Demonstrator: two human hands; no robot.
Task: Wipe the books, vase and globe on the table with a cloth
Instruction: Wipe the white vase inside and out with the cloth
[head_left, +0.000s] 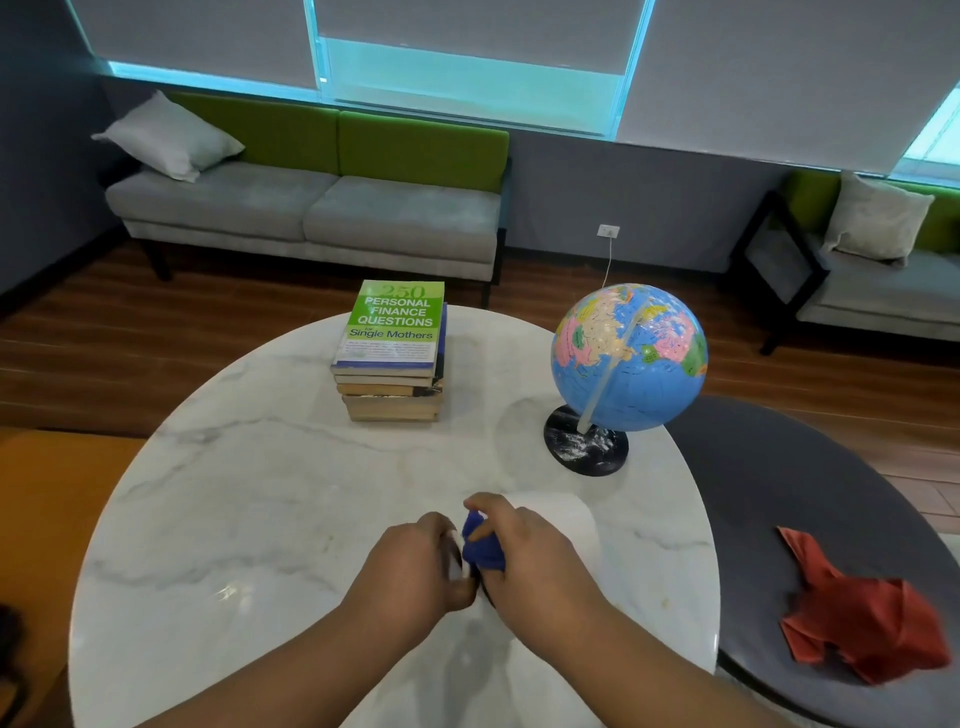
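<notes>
Lower centre: left hand (415, 561) gripping likely slippery, fragile white vase (566, 519); right hand (530, 551) fingers (483, 503) pinching soft blue cloth (480, 548). Hold by body.

Glossy marble table (270, 493), paper books (392, 400)

A lounge or waiting-room setting: a long grey sofa (311, 218) with green back panels and a loose pillow (166, 137) lines the wall beneath wide windows (467, 73) half-covered by roller blinds (467, 21), with a matching seat (883, 296) at right. Wood-plank flooring (78, 338) runs under a round marble-topped table (260, 493) displaying a stack of books (392, 353) and a globe (628, 358), beside a low dark grey table (769, 493).
</notes>
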